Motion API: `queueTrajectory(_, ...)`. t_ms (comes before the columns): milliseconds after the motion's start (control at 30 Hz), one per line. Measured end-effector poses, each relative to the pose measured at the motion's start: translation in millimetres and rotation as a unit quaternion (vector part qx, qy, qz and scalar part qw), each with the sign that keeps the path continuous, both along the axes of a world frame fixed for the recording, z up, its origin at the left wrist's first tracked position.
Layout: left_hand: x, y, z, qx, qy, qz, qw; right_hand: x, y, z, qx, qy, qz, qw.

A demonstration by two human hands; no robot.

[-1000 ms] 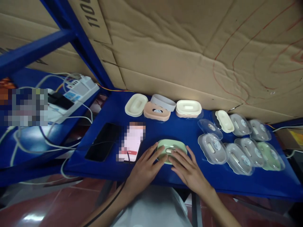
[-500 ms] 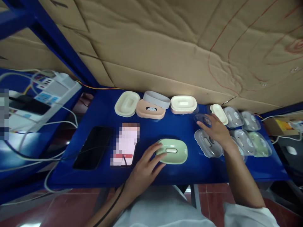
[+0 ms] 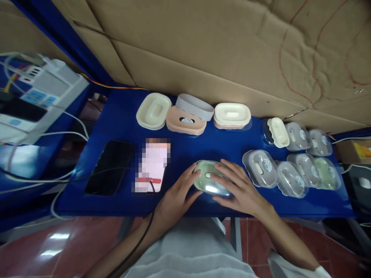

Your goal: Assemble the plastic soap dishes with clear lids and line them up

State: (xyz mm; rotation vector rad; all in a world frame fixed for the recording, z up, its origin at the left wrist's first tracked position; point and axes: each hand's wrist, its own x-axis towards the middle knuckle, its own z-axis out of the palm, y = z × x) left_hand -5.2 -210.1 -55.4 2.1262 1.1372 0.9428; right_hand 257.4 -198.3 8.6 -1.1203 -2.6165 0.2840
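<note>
A green soap box (image 3: 206,168) sits on the blue table in front of me, with a clear domed lid (image 3: 213,190) over it. Around its left end are the fingers of my left hand (image 3: 177,194), thumb on the near side and fingertips on the far side. My right hand (image 3: 242,188) grips the lid from the right, its fingers lying across the top and the thumb at the near edge. Part of the box and lid is hidden beneath these fingers.
Lidded grey soap boxes (image 3: 262,172) and a green one (image 3: 327,173) stand on the right. Cream trays (image 3: 155,112), a peach box (image 3: 181,125) and a grey band (image 3: 194,107) line the back. Two phones (image 3: 108,168) lie left, near cables and a power strip (image 3: 43,96).
My right hand has come left from the right-hand group, bringing the clear lid onto the green soap box. My left hand stays at the box's left end. The view has shifted slightly.
</note>
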Motion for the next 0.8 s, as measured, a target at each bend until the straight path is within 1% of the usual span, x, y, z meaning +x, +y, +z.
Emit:
queueTrajectory(67, 0, -1, -0.6, -0.006, -0.001, -0.004, 1.000, -3, 3, -9.6, 0.007, -0.003, 0.016, 1.000)
queueTrajectory(133, -1, -1, 0.3, -0.006, 0.002, -0.008, 1.000, -5, 4, -14.4, 0.024, -0.014, 0.023, 0.999)
queueTrajectory(233, -1, 0, 1.6, -0.005, 0.000, -0.010, 1.000, -5, 5, -16.2, 0.041, -0.031, 0.025, 0.998)
queueTrajectory(400, -1, 1, 0.1, -0.029, -0.016, -0.009, 0.999, -3, 10, -17.3, 0.052, -0.053, 0.033, 0.997)
queueTrajectory(533, -2, 2, -1.3, -0.043, -0.011, -0.006, 0.999, -1, 16, -23.8, 0.068, -0.056, 0.047, 0.995)
queueTrajectory(633, -2, 2, -2.6, -0.052, 0.000, -0.003, 0.999, 0, 16, -28.4, 0.077, -0.028, 0.040, 0.996)
queueTrajectory(800, 0, 3, -6.0, -0.047, 0.004, -0.016, 0.999, -1, 10, -27.9, 0.032, -0.024, 0.000, 0.999)
